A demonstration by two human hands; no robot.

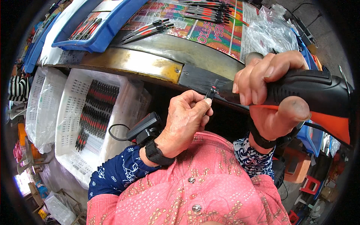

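My right hand [268, 80] is wrapped round a thick black-and-red electric screwdriver [300, 84], its narrow nose pointing left. Between the thumb and fingers of my left hand [187, 120] is a small dark part [211, 92] with a bit of red on it. This part is at the screwdriver's tip; whether the two touch, I cannot tell. Both hands are just in front of the bench edge [210, 78]. On the bench beyond lie a few slim black-and-grey pen-like pieces [148, 30], and more with red sections [208, 13] are bunched farther back.
A blue tray [101, 43] of red-and-black pieces stands at the bench's left. Below it, a white plastic crate [69, 150] holds rows of similar pieces. Clear plastic bags [268, 32] lie at the back right. A black device [146, 125] is strapped to my left wrist.
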